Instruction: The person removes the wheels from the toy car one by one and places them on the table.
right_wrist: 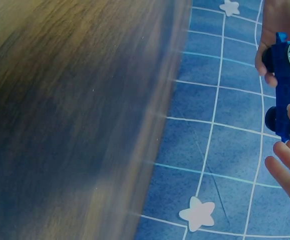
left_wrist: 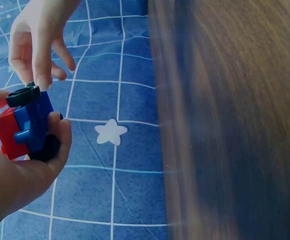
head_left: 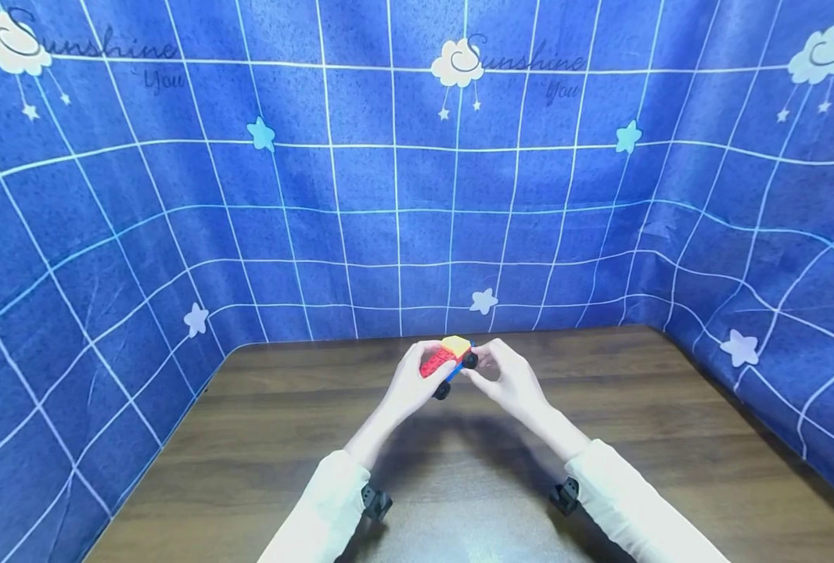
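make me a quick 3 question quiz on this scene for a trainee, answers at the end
1. True or false: the toy car is standing on the table.

2. Pick one. The car's chassis is:
a) green
b) blue
c) white

3. Short answer: in the head view, which hand grips the car at its red bricks?

Key:
1. False; it is held up in the hands.
2. b
3. The left hand.
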The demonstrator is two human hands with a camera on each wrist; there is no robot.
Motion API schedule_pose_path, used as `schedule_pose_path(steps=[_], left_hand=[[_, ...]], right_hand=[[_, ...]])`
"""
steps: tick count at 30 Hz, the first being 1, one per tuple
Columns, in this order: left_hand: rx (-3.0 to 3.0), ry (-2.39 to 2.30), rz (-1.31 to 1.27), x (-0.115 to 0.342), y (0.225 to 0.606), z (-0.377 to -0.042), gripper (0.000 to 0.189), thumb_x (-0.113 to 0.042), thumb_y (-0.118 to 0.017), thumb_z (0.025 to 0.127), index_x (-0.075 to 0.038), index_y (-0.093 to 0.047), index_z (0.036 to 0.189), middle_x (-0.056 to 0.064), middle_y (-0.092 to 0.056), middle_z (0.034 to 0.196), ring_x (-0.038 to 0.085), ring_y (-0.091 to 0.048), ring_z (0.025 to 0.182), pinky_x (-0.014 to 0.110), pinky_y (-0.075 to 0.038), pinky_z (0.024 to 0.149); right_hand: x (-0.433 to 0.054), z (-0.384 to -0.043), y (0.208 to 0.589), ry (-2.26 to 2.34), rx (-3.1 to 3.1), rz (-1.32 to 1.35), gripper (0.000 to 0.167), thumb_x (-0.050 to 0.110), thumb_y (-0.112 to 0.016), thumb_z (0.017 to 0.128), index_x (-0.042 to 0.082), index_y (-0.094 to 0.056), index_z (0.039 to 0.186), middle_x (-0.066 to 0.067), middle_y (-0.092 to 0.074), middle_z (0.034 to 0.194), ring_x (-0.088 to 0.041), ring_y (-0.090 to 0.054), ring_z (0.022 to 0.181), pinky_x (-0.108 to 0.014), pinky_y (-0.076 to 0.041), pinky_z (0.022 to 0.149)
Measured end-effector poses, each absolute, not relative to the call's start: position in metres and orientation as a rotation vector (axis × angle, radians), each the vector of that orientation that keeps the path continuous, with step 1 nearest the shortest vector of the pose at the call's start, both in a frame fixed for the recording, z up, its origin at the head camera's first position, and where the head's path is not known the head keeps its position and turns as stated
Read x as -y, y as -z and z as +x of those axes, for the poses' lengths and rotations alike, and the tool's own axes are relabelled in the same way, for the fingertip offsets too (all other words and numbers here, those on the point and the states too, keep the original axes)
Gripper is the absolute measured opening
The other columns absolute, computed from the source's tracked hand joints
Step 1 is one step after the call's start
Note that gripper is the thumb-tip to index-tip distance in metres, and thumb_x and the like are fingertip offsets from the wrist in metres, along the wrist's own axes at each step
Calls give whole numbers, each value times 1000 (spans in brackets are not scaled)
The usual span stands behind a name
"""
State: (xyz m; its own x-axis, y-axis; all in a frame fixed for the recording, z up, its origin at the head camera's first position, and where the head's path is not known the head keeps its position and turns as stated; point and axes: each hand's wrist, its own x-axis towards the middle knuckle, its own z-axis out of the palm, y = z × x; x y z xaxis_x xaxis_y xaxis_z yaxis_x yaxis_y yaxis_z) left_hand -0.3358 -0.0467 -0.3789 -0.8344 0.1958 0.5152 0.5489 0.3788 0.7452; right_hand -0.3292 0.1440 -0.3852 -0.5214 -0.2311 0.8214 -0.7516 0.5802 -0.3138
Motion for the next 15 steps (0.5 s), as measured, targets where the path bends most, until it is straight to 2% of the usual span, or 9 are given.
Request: schedule_pose_path(steps=[3,9,15], left_hand=[[2315,1459,-630,48,378,-335,37,-22,-64,88,-2,-56,119,16,-61,116,28,-57,109,43,-44,94],[2340,1516,-609,50,376,-331,37,-24,-63,89,-5,-56,120,13,-63,118,27,-58,112,43,-45,96],[2350,1529,-624,47,376,-328,37,-23,-63,89,-6,-55,121,15,-62,120,27,-58,112,44,-45,96]], right_hand=[[-144,-330,385,-851,2054,791,30,10,-79,73,5,-61,96,-3,-65,86,-15,-65,75,-29,-55,70],[-144,-329,385,-685,2078,768,40,24,-83,70,10,-60,99,1,-63,86,-14,-63,75,-28,-53,66],[-144,-330,385,-368,2021,694,41,32,-83,66,10,-59,91,1,-59,78,-14,-59,67,-28,-46,49]])
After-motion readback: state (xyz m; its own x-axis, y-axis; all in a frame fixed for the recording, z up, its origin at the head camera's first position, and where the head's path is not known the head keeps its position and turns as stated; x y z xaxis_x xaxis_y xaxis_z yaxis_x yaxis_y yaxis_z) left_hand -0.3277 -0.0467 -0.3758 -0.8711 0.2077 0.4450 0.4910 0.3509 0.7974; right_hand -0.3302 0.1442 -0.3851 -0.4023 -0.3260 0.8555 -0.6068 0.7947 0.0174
